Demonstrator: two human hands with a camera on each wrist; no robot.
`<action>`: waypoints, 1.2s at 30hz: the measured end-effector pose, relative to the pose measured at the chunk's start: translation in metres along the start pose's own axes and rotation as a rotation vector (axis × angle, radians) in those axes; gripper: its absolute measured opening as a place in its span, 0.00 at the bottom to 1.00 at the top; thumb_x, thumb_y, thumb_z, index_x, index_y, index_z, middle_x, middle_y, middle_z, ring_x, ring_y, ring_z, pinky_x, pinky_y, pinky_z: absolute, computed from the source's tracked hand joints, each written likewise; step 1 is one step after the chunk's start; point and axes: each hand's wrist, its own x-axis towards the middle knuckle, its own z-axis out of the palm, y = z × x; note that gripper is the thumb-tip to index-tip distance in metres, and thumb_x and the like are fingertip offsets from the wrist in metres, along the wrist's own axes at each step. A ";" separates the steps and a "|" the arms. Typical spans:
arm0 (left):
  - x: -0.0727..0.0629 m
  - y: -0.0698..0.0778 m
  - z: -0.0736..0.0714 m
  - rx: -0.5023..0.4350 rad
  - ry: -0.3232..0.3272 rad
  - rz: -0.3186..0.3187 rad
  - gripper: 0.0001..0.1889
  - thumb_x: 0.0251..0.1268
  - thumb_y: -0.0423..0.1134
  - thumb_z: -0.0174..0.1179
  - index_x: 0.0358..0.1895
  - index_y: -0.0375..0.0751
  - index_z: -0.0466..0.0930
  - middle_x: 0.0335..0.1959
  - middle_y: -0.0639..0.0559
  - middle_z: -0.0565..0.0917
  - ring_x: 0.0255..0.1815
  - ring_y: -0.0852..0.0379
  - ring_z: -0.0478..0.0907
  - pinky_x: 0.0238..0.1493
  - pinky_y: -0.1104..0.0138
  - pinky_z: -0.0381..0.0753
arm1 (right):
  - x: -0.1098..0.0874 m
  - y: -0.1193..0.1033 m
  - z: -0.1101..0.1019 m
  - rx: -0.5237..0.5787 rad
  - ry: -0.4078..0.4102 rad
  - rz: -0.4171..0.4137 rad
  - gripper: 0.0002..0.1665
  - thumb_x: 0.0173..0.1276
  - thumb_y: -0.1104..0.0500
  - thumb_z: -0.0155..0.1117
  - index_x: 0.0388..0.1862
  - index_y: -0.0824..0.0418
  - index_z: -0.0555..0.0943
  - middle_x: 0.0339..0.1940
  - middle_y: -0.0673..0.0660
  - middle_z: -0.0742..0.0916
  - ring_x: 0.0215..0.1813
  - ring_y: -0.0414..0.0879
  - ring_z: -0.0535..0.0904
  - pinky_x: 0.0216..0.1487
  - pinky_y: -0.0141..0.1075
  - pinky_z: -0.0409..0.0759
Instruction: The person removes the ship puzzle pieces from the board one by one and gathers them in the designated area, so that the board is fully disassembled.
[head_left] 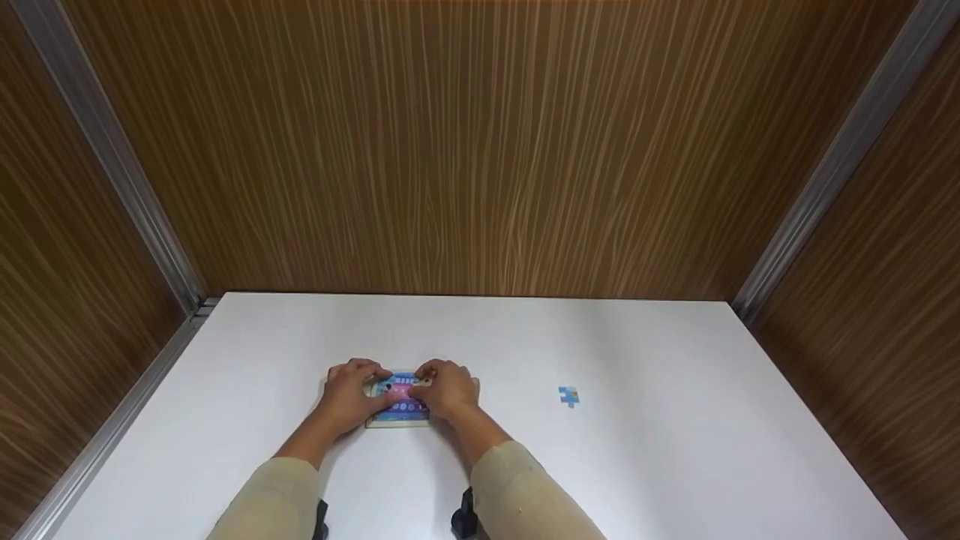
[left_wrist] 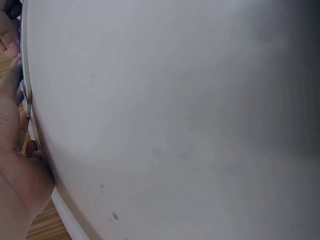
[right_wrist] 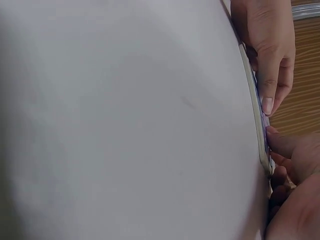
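A small jigsaw puzzle (head_left: 405, 409) in blue, purple and pink lies in a pale-rimmed tray (head_left: 397, 424) on the white table, between both hands. The left hand (head_left: 351, 396) grips the tray's left side, its thumb laid over the picture and its fingers bent at the far left edge. From the other side the right hand (head_left: 451, 390) holds the puzzle, thumb on the picture and index finger bent at the upper right corner. Seen edge-on in the right wrist view, the tray (right_wrist: 256, 112) has both thumbs on its top face. The hands hide the puzzle's sides.
One loose blue jigsaw piece (head_left: 569, 396) with an orange patch lies on the white table (head_left: 660, 450), right of the hands. Wood-grain panels (head_left: 480, 150) with grey metal corner posts enclose the table at the back and sides.
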 end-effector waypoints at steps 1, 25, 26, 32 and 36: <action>0.000 0.000 0.000 0.002 0.000 -0.003 0.25 0.69 0.55 0.75 0.64 0.49 0.86 0.76 0.43 0.75 0.82 0.34 0.61 0.83 0.35 0.64 | 0.000 0.000 0.000 0.002 -0.001 0.000 0.12 0.69 0.46 0.80 0.48 0.46 0.90 0.42 0.46 0.90 0.47 0.46 0.81 0.62 0.47 0.73; 0.003 -0.002 0.000 0.014 0.010 0.019 0.26 0.67 0.56 0.76 0.63 0.49 0.87 0.75 0.43 0.77 0.80 0.35 0.63 0.82 0.36 0.65 | 0.001 0.001 0.001 -0.011 0.015 -0.016 0.15 0.67 0.43 0.81 0.50 0.42 0.91 0.50 0.48 0.94 0.57 0.51 0.86 0.64 0.48 0.74; 0.003 -0.002 0.000 0.015 0.010 0.018 0.26 0.67 0.56 0.76 0.63 0.49 0.87 0.75 0.43 0.77 0.80 0.35 0.63 0.82 0.35 0.64 | 0.001 0.001 0.001 -0.012 0.012 -0.015 0.15 0.67 0.43 0.80 0.51 0.42 0.91 0.50 0.48 0.94 0.57 0.51 0.86 0.64 0.48 0.74; 0.002 -0.001 0.000 0.012 0.016 0.024 0.25 0.67 0.55 0.76 0.62 0.48 0.87 0.74 0.42 0.78 0.81 0.33 0.63 0.82 0.35 0.64 | 0.002 0.000 -0.003 -0.016 -0.026 -0.014 0.14 0.68 0.43 0.79 0.50 0.42 0.90 0.52 0.48 0.93 0.59 0.51 0.85 0.65 0.49 0.73; 0.001 0.000 0.001 0.001 0.008 0.005 0.25 0.68 0.55 0.76 0.63 0.49 0.87 0.74 0.43 0.77 0.82 0.34 0.62 0.83 0.35 0.63 | 0.002 -0.001 -0.005 -0.008 -0.068 -0.005 0.14 0.69 0.45 0.79 0.51 0.43 0.89 0.55 0.48 0.92 0.60 0.51 0.83 0.64 0.49 0.72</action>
